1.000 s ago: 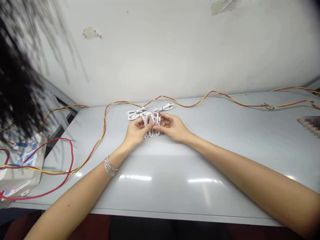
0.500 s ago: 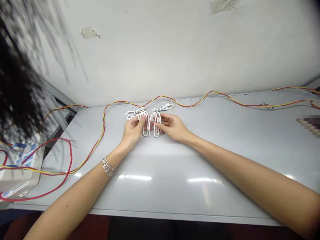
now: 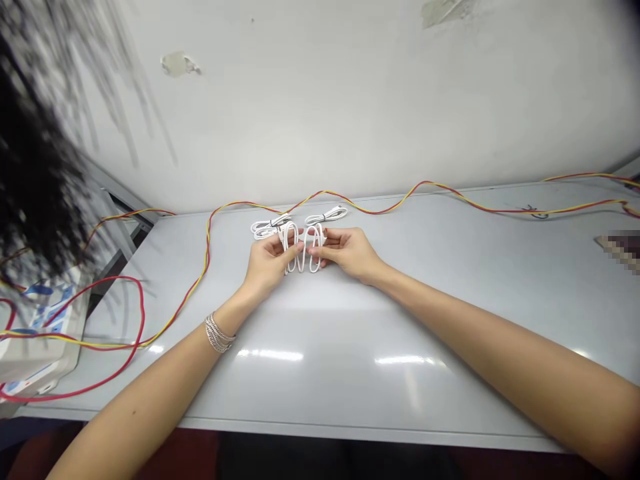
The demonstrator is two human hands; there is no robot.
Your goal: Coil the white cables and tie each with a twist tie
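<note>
Between my hands a loosely looped white cable [image 3: 301, 257] hangs just above the grey table. My left hand [image 3: 273, 260] is closed on the loops at the left, its thumb laid across them. My right hand [image 3: 345, 252] pinches the loops at the right between thumb and fingers. Right behind my left hand lie tied bundles of white cable [image 3: 265, 228]. Another white cable bundle [image 3: 326, 216], bound with a dark tie, rests behind my right hand. The cable's ends are too small or hidden to make out clearly.
A twisted red and yellow wire [image 3: 385, 211] runs along the back of the grey table [image 3: 330, 380] by the wall. At the left stands a white power strip [image 3: 55, 360] with a red cord [image 3: 142, 313]. Blurred dark strands [image 3: 35, 160] hang at upper left.
My left thumb has moved right and down across the white loops. The loops have shifted slightly between my fingers; my right hand stays nearly in place.
</note>
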